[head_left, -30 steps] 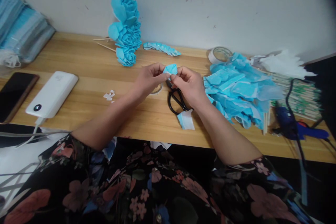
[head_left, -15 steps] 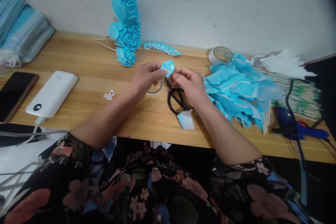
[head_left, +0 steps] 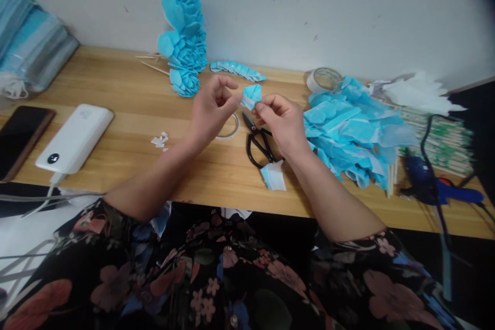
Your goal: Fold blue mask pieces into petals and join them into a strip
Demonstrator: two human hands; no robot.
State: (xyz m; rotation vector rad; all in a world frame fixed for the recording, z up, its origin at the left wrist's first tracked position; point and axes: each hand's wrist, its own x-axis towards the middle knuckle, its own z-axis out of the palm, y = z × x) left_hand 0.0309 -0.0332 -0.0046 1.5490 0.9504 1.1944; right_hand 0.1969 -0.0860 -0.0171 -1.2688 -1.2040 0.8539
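Observation:
A small folded blue fabric petal (head_left: 252, 96) is pinched between the fingertips of my right hand (head_left: 281, 122) above the wooden table (head_left: 127, 113). My left hand (head_left: 212, 108) is right beside it, its thumb touching the petal's left edge and its other fingers curled loosely upward. Black scissors (head_left: 258, 142) lie on the table under my right hand. A ring of tape (head_left: 229, 129) lies flat below my left hand. A pale blue scrap (head_left: 274, 175) rests near the table's front edge.
Finished blue petal flowers (head_left: 184, 41) lean on the wall, a petal strip (head_left: 236, 70) beside them. A heap of blue cut fabric (head_left: 348, 129), a tape roll (head_left: 323, 79), sticks and a blue glue gun (head_left: 433, 185) sit right. A power bank (head_left: 73, 137), phone (head_left: 19, 137) and stacked masks (head_left: 27, 46) sit left.
Both hands rose slightly with the petal. My left hand's fingers have loosened and lifted from the petal, which my right hand now pinches alone and has turned upright.

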